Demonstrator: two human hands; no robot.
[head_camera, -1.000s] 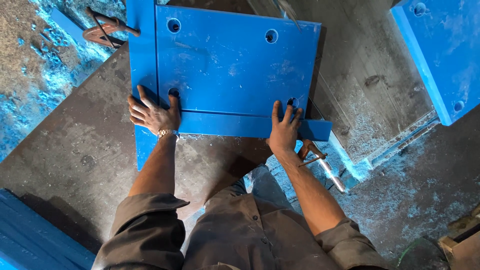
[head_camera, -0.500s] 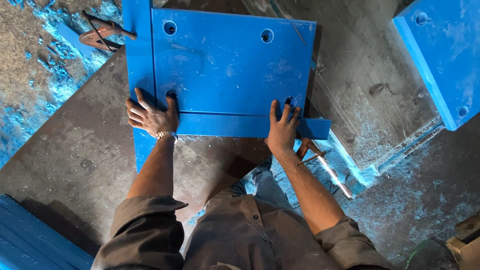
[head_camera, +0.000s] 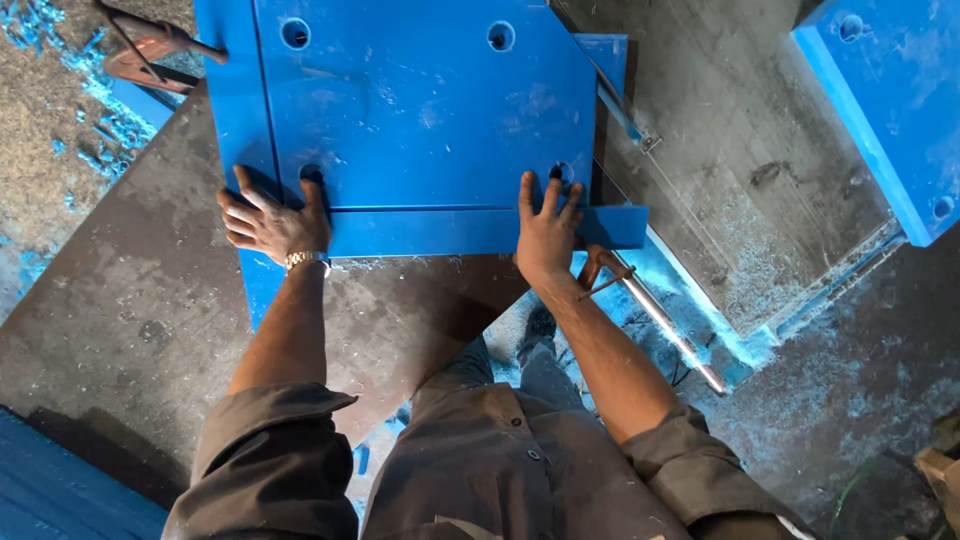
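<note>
Pressing flat on the work, both hands have kept their places over the last second: the blue panel (head_camera: 420, 110) sits under them much as it did, and only the camera's view has drifted a little, so the plate seems to be held steady rather than slid along. The left hand (head_camera: 268, 220) lies palm down with its fingers (head_camera: 236, 208) spread and unclenched, gripping nothing, at the panel's near left corner, beside the narrow blue strip (head_camera: 225, 110) that runs up the panel's left edge; one fingertip rests right by a round hole (head_camera: 312, 173) in that corner. The right hand (head_camera: 547, 232) is likewise laid open and flat, its fingers (head_camera: 556, 196) reaching up over the lower blue strip (head_camera: 470, 230) onto the panel's near edge, with a fingertip just beside the hole (head_camera: 561, 171) at the near right corner. The panel itself rests on the dark steel table (head_camera: 120, 300), extending away from the person, two more holes (head_camera: 296, 33) showing along its far edge. A rusty metal rod (head_camera: 655, 320) lies just right of the right wrist, blue shavings (head_camera: 60, 60) scatter to the far left, and another blue slab (head_camera: 890, 100) sits well apart at the upper right.
</note>
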